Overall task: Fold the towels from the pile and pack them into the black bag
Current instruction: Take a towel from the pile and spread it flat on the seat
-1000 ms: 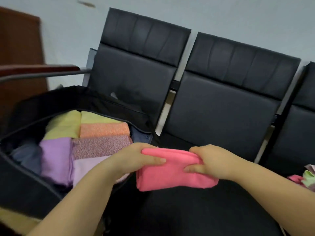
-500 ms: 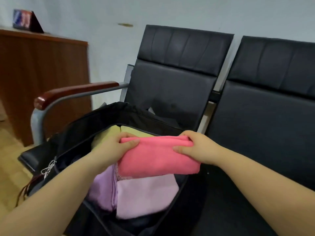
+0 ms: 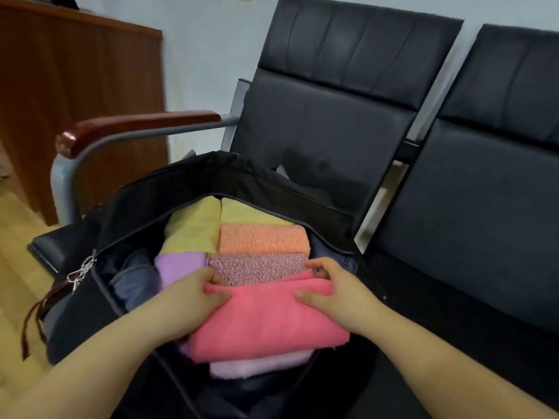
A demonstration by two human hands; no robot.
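Observation:
The open black bag (image 3: 90, 297) sits on the left seat of a row of black chairs. Inside it lie folded towels: two yellow ones (image 3: 193, 228), an orange one (image 3: 263, 238), a speckled mauve one (image 3: 260, 267), a lilac one (image 3: 178, 264) and a pale pink one (image 3: 260, 365) at the front. A folded pink towel (image 3: 263, 322) lies on top of the pale pink one. My left hand (image 3: 193, 294) pinches its far left edge, thumb on top. My right hand (image 3: 329, 291) pinches its far right edge the same way.
A chair armrest (image 3: 139, 125) with a wooden top runs left of the bag. A brown wooden cabinet (image 3: 75, 86) stands at the far left. A second black seat (image 3: 469, 237) is to the right of the bag. A metal clip (image 3: 80, 272) hangs on the bag's left rim.
Both hands carried the pink towel from the right seat over to the bag and lowered it onto the pale pink towel at the front.

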